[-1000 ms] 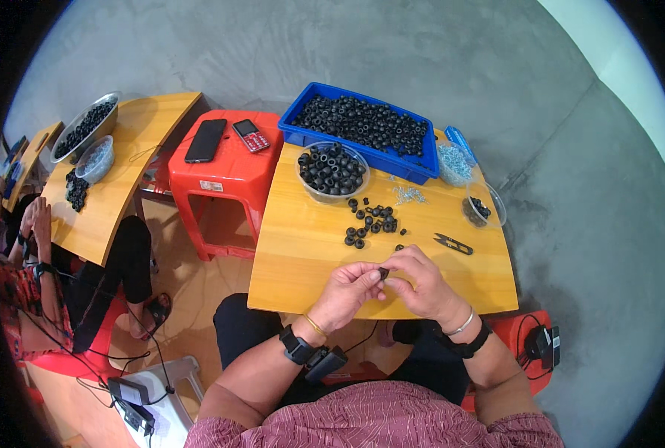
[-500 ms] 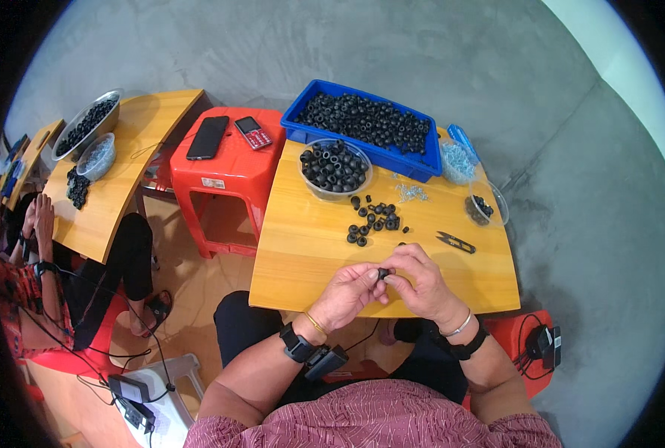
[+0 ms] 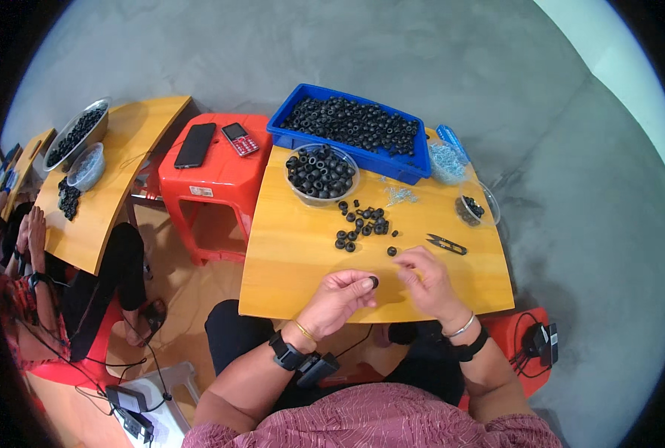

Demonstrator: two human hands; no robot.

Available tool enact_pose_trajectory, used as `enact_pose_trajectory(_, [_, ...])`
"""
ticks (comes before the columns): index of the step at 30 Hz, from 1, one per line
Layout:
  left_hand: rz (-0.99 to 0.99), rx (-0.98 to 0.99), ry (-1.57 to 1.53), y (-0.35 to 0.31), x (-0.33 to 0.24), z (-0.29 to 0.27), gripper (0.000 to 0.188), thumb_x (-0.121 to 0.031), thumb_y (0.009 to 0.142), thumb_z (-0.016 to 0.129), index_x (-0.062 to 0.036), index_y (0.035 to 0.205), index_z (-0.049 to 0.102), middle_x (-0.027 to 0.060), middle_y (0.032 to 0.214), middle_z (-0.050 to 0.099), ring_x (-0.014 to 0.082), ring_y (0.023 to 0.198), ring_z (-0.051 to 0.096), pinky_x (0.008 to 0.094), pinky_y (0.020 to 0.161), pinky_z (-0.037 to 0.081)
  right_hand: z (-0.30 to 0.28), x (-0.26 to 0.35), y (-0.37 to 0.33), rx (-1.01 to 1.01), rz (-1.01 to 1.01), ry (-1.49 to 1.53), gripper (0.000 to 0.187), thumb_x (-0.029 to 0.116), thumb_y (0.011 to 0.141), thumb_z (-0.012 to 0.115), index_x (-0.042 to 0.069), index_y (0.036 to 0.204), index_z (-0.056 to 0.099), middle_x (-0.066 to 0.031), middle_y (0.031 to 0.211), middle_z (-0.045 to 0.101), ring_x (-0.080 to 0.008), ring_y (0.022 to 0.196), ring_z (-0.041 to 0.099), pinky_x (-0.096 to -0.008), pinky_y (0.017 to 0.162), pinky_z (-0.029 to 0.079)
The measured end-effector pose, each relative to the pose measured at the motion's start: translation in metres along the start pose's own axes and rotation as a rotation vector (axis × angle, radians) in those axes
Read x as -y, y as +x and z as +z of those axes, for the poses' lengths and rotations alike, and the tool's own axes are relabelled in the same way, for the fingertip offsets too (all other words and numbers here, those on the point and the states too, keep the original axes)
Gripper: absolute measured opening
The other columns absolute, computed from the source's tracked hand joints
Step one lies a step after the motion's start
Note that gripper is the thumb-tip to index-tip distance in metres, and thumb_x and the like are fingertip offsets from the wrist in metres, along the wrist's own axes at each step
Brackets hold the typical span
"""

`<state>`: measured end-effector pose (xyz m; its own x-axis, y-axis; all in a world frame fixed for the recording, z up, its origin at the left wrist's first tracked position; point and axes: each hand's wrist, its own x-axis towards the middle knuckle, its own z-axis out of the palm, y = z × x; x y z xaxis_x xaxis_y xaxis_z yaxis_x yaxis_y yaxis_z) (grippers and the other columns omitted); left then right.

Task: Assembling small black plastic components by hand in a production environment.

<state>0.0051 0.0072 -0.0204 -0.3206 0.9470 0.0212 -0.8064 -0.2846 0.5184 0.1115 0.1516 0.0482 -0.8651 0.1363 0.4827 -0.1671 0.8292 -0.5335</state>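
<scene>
Black and small, the part (image 3: 374, 282) is pinched between the thumb and forefinger of the left hand (image 3: 344, 295), whose other fingers are curled in, just above the near edge of the tabletop (image 3: 291, 257). The right hand (image 3: 427, 284) is beside it, partly open, with thumb and forefinger a little apart; whether something tiny lies within its fingers I cannot tell. Just beyond its fingertips a single bead (image 3: 391, 252) rests on the wood, and to the right lie dark snips (image 3: 447, 244).

Farther in, a loose cluster of beads (image 3: 350, 236) is spread over the wood, some touching, some apart. Behind the cluster stands a clear tub (image 3: 323, 201) heaped with larger black pieces, near a scatter of silvery pins (image 3: 401, 196). A blue tray (image 3: 398, 171) full of black pieces sits at the far edge. To its right are a container of pale blue bits (image 3: 447, 160) and, nearer, a clear cup (image 3: 495, 212) with a few dark pieces inside.

On the left, a red stool (image 3: 211, 173) carries two phones (image 3: 196, 145), side by side. Beyond it, a co-worker's hands (image 3: 35, 230) are together at another tabletop (image 3: 127, 153).
</scene>
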Motion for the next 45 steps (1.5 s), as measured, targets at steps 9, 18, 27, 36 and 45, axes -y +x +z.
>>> enact_pose_trajectory(9, [0.012,-0.025,-0.002,0.002,-0.003,0.004,0.012,-0.006,0.082,0.055,-0.0024,0.093,0.058,0.0036,0.085,0.059,0.0133,0.074,0.056,0.0294,0.069,0.047,-0.03,-0.078,0.01,-0.028,0.4,-0.057,0.01,0.004,0.075,0.054,-0.002,0.082,0.054,-0.0142,0.072,0.058,-0.0222,0.067,0.057,-0.0293,0.062,0.045])
enact_pose_trajectory(18, [0.015,-0.061,0.003,-0.001,-0.001,0.005,0.013,-0.004,0.082,0.054,-0.0015,0.094,0.058,0.0043,0.086,0.059,0.0137,0.075,0.056,0.0295,0.071,0.048,-0.051,-0.151,0.041,-0.008,0.498,-0.364,0.009,0.008,0.073,0.056,0.0,0.076,0.055,-0.0167,0.075,0.059,-0.0322,0.074,0.056,-0.0377,0.067,0.045])
enact_pose_trajectory(27, [-0.012,-0.031,0.001,0.0,-0.001,0.002,0.013,-0.003,0.082,0.051,-0.0003,0.094,0.058,0.0074,0.086,0.059,0.0159,0.077,0.057,0.0308,0.07,0.05,-0.032,-0.161,0.069,0.134,0.475,-0.519,0.009,0.008,0.074,0.055,0.001,0.078,0.053,-0.0176,0.074,0.057,-0.0333,0.072,0.055,-0.0362,0.065,0.044])
enact_pose_trajectory(36, [-0.026,-0.05,-0.014,0.001,0.0,0.001,0.013,-0.005,0.083,0.051,-0.0012,0.094,0.057,0.007,0.085,0.059,0.0155,0.076,0.057,0.0316,0.07,0.05,-0.035,-0.123,0.048,0.121,0.431,-0.315,0.01,0.009,0.074,0.054,-0.001,0.077,0.054,-0.0192,0.078,0.057,-0.0348,0.077,0.055,-0.0394,0.068,0.043])
enact_pose_trajectory(45, [-0.008,-0.06,-0.01,0.003,-0.003,0.004,0.015,-0.006,0.084,0.05,-0.0015,0.096,0.056,0.0057,0.085,0.057,0.0134,0.072,0.054,0.0313,0.071,0.048,-0.024,-0.078,0.026,0.162,0.452,0.009,0.01,0.008,0.075,0.056,-0.001,0.079,0.053,-0.0116,0.07,0.058,-0.0202,0.066,0.055,-0.0292,0.062,0.044])
